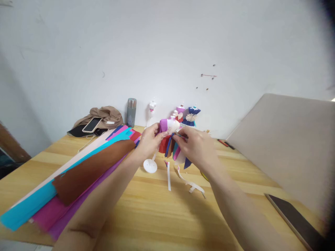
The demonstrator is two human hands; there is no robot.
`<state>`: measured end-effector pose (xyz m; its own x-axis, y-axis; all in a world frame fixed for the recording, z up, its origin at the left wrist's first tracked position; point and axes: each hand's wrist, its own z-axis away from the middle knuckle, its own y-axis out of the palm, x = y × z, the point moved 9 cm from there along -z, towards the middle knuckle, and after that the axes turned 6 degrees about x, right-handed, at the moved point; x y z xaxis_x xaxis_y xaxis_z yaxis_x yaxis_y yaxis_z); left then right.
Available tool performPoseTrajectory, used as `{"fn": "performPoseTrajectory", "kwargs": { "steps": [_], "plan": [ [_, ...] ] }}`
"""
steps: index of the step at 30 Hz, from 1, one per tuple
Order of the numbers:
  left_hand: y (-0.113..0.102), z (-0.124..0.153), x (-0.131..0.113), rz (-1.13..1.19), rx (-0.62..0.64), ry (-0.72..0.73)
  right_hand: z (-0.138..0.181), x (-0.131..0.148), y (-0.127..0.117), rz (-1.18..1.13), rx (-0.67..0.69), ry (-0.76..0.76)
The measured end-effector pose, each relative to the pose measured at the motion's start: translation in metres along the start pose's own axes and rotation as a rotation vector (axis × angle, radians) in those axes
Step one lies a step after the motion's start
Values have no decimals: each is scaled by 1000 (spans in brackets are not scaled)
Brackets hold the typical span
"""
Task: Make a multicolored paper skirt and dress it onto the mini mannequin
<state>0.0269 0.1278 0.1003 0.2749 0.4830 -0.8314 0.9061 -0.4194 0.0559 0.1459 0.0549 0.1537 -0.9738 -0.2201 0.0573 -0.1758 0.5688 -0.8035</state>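
Between my hands is a small white mannequin, tilted over, with purple paper wrapped on its body. Its round white base hangs below. My left hand is closed around the mannequin's body. From it, a fan of coloured paper pieces in red, blue, brown, teal and pink hangs like a skirt. My right hand pinches at the top of these pieces, its fingertips partly hiding them. Below lie a white strip and a curled cream strip.
Long crepe paper sheets lie at the left. Behind them are a brown cloth, a phone and a grey flask. Dressed mannequins stand by the wall. A dark tablet-like device lies right.
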Motion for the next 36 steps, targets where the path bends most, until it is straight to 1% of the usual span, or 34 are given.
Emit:
{"fn": "performPoseTrajectory", "kwargs": {
  "steps": [7,10,13,17,20,23,25,28,30,31,33,34,36],
  "plan": [
    [-1,1,1,-46,-11,2,1,0,3,2,10,11],
    [-7,1,0,-105,-62,-6,4,-4,1,-10,-18,20],
    [-15,1,1,-144,-119,-29,10,-7,-3,-32,-78,9],
    [-21,2,-1,-244,-160,-11,21,0,-15,-160,-152,-86],
    [-21,4,1,-309,-178,10,25,0,-18,-349,-122,-89],
    [-19,6,7,-346,-191,5,25,-12,-9,-566,-53,3],
    [-15,8,15,-337,-177,-9,24,-25,-2,-665,-55,62],
    [-8,9,30,-308,-144,-43,26,-44,1,-669,-101,106],
    [-8,9,38,-311,-144,-56,30,-50,-1,-613,-106,75],
    [-9,8,40,-317,-149,-58,34,-49,-2,-589,-88,35],
    [-14,5,42,-324,-166,-48,43,-41,3,-566,3,-83],
    [-18,3,41,-326,-177,-39,50,-35,9,-565,71,-152],
    [-27,-1,37,-326,-207,-19,69,-19,32,-568,224,-282]
  ]
}}
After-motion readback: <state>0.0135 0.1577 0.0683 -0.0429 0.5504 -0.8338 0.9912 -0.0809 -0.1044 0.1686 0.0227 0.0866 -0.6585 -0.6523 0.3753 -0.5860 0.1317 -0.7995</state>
